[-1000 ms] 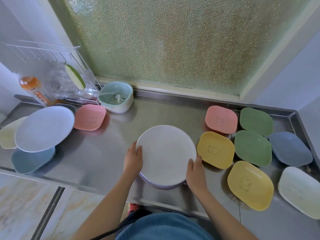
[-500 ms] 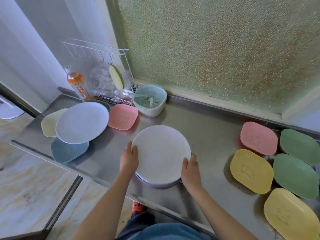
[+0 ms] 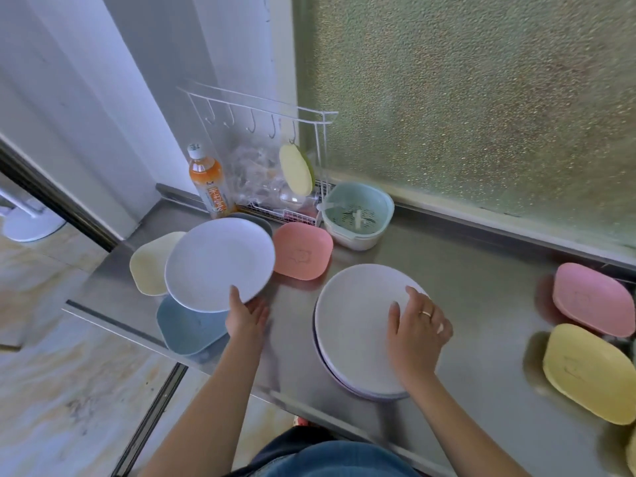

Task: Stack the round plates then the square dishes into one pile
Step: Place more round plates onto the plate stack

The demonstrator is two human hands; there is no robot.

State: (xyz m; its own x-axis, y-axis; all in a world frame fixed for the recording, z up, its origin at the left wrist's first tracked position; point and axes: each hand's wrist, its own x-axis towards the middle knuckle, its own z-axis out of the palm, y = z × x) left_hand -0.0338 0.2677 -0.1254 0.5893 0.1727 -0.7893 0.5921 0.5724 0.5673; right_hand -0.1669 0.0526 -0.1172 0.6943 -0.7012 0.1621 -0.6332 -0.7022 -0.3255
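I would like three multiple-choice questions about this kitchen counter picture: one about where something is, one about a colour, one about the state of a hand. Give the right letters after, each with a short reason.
1. Where is the orange drink bottle?
A. at the back left, beside the wire rack
B. on the pile of round plates
C. inside the strainer bowl

2. What colour is the square dish lying under the near edge of the round plate on the left?
A. red
B. blue
C. black

3. What is the left hand doing?
A. resting flat on the counter
B. gripping the edge of the round plate on the left
C. holding the bottle

Answers: 1 A, the bottle stands by the rack near the wall. 2 B, a blue dish shows below that plate. 3 B, the thumb lies over the plate's rim, while the right hand rests on the pile.
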